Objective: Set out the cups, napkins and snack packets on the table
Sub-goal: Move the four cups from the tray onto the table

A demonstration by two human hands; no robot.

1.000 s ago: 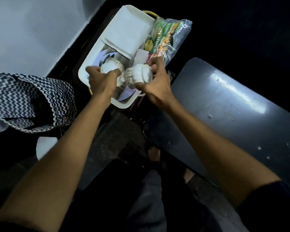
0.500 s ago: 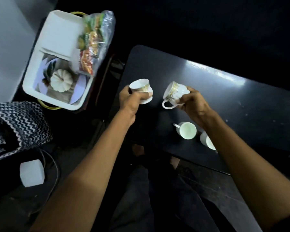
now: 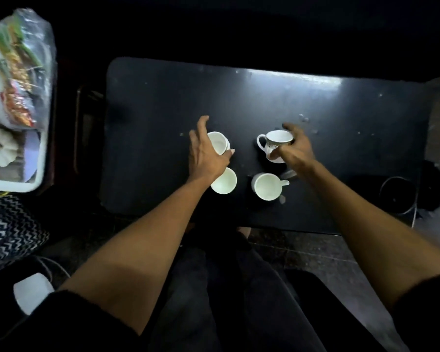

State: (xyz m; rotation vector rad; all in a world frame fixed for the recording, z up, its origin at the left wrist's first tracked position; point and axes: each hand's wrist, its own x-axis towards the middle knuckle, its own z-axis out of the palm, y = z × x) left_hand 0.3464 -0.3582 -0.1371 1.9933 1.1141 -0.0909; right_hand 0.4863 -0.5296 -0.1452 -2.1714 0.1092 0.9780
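**Basically: four cups packed tight, knock-over risk on release**

Basically the hazard is crowding. Right hand has its fingers wrapped round the gold-banded cup, which sits tilted — base looks not fully flat on the bench. Let go early and it could rock onto the handled plain cup just nearer the person. Its own handle points toward the left-hand pair, so a twist could clip them too.

Left hand lies over the far-left cup, fingers mostly straight and spread, thumb along the near rim — looks like letting go rather than gripping, though part of the contact is hidden. Pulling that hand back could drag the wrist across the near-left cup, which sits right under it, touching or nearly so.

Cups: small, white, glossy, open side up, empty as far as visible. All four cluster at the bench's middle, toward the person's edge.

Not yet out: the snack packets, in a clear bag on the white tray well left of the bench. Napkins — can't tell which item they are.
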